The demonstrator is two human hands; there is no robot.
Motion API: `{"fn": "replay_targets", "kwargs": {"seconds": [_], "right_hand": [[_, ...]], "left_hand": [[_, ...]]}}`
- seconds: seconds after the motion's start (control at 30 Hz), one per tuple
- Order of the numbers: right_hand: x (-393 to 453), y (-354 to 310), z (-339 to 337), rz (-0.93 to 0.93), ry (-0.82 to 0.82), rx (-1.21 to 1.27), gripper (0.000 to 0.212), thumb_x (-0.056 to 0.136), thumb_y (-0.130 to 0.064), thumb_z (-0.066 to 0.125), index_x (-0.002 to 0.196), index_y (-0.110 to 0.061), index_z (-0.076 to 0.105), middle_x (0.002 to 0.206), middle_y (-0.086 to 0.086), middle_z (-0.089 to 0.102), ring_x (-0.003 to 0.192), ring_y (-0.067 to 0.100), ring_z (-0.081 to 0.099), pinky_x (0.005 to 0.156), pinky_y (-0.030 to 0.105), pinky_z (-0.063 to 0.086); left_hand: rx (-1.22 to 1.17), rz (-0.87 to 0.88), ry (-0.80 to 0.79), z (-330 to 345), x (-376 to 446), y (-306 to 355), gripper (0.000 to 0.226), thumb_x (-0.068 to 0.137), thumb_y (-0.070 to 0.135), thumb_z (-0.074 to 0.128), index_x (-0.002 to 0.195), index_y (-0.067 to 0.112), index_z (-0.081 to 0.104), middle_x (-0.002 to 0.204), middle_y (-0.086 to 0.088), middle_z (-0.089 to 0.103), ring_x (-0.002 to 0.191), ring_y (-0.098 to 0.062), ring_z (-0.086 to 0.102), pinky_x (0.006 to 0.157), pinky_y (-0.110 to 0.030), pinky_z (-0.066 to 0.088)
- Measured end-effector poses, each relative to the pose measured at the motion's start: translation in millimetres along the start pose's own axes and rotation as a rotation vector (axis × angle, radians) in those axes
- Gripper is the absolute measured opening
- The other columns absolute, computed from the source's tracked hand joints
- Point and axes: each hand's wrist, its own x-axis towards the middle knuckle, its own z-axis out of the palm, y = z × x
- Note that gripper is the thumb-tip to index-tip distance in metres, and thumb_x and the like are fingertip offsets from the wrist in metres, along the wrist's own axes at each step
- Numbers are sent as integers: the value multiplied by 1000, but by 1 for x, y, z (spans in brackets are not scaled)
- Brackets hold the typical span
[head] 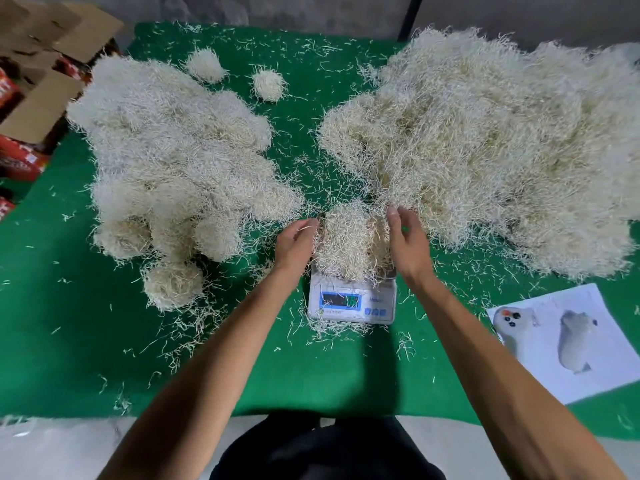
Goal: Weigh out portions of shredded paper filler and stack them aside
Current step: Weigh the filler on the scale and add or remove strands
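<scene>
Your two hands flank a clump of shredded paper (351, 239) that sits on the scale (352, 301), near the middle of the green mat (86, 323) and a little toward its front edge. Your left hand (294, 244) rests against the clump's left side with the fingers fairly straight and loose, not gripping anything. Your right hand (408, 244) is against the clump's right side, thumb up and fingers bent into the strands; whether they actually pinch paper or only press on it cannot be told.

The scale's display faces you, but loose strands lie over it and the digits are too blurred to read.

Toward the mat's left edge lies a stack of rounded portions (173, 161), with two small balls (206, 65) near the back edge. The big loose heap (485, 143) fills the right side and touches the clump by your right hand.

A printed sheet (568, 341) lies at the front right corner. Cardboard boxes (38, 64) stand beyond the back left corner.
</scene>
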Motion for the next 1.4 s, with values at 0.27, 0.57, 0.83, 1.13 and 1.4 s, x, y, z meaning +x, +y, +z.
{"fn": "replay_targets", "kwargs": {"seconds": [0.27, 0.57, 0.83, 1.13, 1.4], "right_hand": [[-13, 8, 4, -34, -129, -22, 86, 94, -82, 36, 163, -34, 19, 169, -5, 23, 153, 21, 28, 121, 54, 27], [-15, 16, -2, 10, -68, 34, 90, 90, -85, 40, 160, -30, 27, 165, 2, 32, 146, 25, 40, 117, 58, 38], [-14, 13, 13, 93, -65, 131, 75, 102, -67, 35, 159, -19, 29, 157, 8, 44, 131, 17, 50, 108, 39, 41], [8, -47, 35, 162, -272, 430, 31, 111, -25, 36, 111, -6, 61, 69, 26, 50, 57, 34, 48, 54, 45, 42], [91, -83, -5, 196, -133, 425, 28, 110, -18, 39, 86, -9, 48, 73, 3, 48, 64, 16, 46, 64, 31, 52]], "left_hand": [[0, 8, -50, -1, -5, -8, 21, 101, 36, 58, 121, 35, 66, 117, 25, 57, 99, 13, 48, 87, -18, 34], [-46, 36, 47, 0, -11, -3, 36, 100, 35, 59, 136, 30, 59, 145, 6, 51, 127, -13, 50, 109, -36, 37], [80, -79, -32, 12, -2, 1, 72, 91, 70, 53, 150, 33, 35, 157, -2, 36, 134, -24, 45, 111, -53, 39], [-42, -268, -242, 32, 24, 69, 135, 44, 94, 72, 156, 48, 13, 168, 9, 7, 154, -25, 13, 117, -61, 17], [160, -101, -237, 8, 65, 125, 140, 40, 86, 81, 155, 44, 15, 167, 4, 15, 151, -33, 18, 118, -64, 18]]}}
